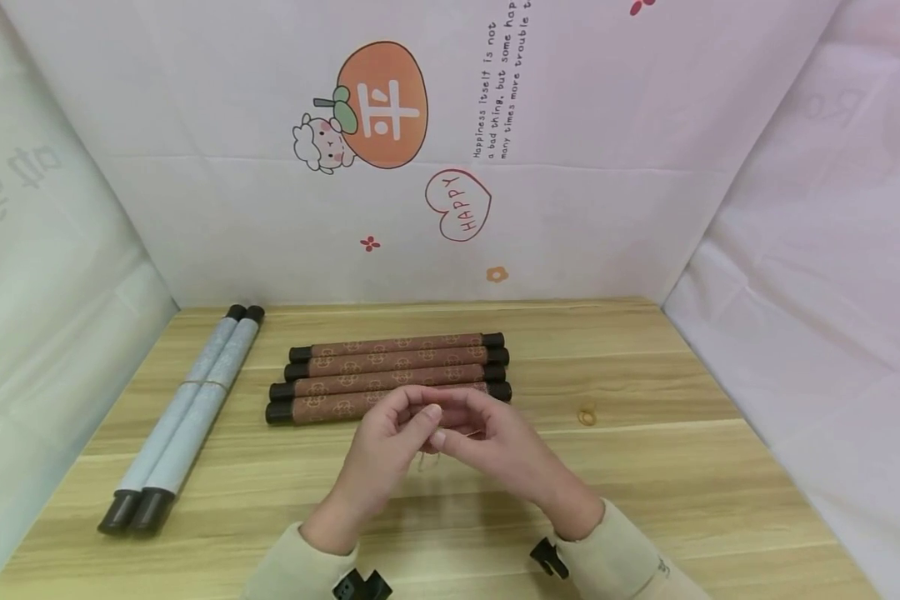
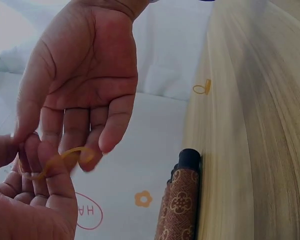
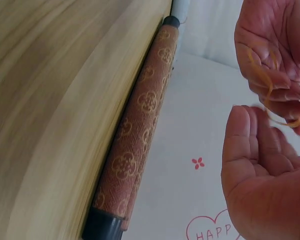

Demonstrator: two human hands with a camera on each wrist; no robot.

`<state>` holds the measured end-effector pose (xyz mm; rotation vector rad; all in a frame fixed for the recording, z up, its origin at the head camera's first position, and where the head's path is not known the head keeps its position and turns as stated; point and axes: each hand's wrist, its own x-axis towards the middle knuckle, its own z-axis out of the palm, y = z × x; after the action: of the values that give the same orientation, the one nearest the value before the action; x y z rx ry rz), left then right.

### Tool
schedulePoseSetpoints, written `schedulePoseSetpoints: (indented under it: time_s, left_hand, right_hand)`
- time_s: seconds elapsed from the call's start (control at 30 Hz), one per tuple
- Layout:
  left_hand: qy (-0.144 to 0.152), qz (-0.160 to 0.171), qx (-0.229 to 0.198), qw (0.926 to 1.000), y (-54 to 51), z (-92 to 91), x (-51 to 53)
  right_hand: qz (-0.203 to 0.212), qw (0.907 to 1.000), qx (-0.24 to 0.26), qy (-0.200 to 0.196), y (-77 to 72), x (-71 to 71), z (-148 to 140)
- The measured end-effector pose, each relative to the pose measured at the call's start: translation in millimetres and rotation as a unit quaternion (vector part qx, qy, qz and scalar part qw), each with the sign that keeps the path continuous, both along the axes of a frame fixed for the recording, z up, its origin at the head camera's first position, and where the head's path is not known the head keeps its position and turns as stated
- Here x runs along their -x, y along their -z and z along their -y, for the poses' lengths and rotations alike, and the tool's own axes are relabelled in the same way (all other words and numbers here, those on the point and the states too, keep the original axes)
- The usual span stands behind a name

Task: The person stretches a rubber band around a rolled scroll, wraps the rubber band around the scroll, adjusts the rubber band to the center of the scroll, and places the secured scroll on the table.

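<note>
The left hand (image 1: pixel 381 450) pinches the band (image 2: pixel 74 150) at its fingers — near side of the scrolls (image 1: pixel 330 408). Just right, the right hand (image 1: pixel 498 437) — whether gripping, I cannot tell.

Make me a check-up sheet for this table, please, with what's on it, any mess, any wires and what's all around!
Surface: wooden table, striped grain.
Job's things: a yellow band in use; four brown rolls with dark ends, side by side; two pale rolls on the left, with a thin band around them.
Clutter: small yellow loops lying right of the brown rolls.
Grips: left grip has curled fingers holding the yellow band; right grip meets it, but I can't tell whether it pinches the band too.
Cables: nothing seen.
Surroundings: white cloth behind and on both sides, with a cartoon fruit printed at the back.
</note>
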<state>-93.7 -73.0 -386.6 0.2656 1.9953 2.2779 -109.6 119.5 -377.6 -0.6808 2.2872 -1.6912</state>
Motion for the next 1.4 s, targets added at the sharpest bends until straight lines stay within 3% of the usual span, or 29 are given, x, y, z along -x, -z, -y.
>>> schedulePoseSetpoints:
  time_s: [0.1,0.27,0.53,0.67,0.87,1.03,1.13,1.23,1.33,1.4]
  left_hand:
    - [0.007,-0.012,0.016,0.9998,-0.6,-0.1,-1.0]
    - [0.002,-0.026,0.031,0.9992,-1.0,2.0,-1.4]
    - [0.029,-0.028,0.042,0.9983,-0.4,3.5,-3.0]
    - [0.043,-0.039,0.081,0.9950,0.1,1.8,-4.4]
    - [0.026,-0.068,0.143,0.9871,2.1,-1.9,-4.3]
    - [0.000,-0.077,0.162,0.9838,3.4,-3.1,-3.6]
    - [-0.009,-0.051,0.119,0.9916,3.4,-1.1,-3.0]
    - [-0.015,-0.011,0.024,0.9995,3.0,1.5,-1.5]
    - [-0.021,0.017,-0.069,0.9972,2.1,3.6,-0.1]
    - [-0.022,0.025,-0.103,0.9941,1.6,4.9,0.0]
  right_hand:
    - [-0.013,0.9999,-0.001,-0.001,0.9,0.5,0.2]
    - [-0.026,0.9986,-0.025,0.037,1.6,1.9,-4.2]
    - [0.043,0.9976,0.037,0.040,1.4,3.7,-7.5]
    - [0.065,0.9952,0.056,0.048,1.2,3.8,-7.3]
    - [0.075,0.9920,0.088,0.050,1.1,0.9,-6.1]
    - [0.072,0.9917,0.098,0.043,1.7,0.2,-6.0]
    - [0.078,0.9902,0.104,0.051,1.9,-0.1,-8.2]
    - [0.094,0.9865,0.119,0.063,2.3,0.3,-11.0]
    - [0.113,0.9806,0.148,0.062,2.6,1.0,-13.9]
    - [0.124,0.9743,0.182,0.048,2.2,1.4,-15.7]
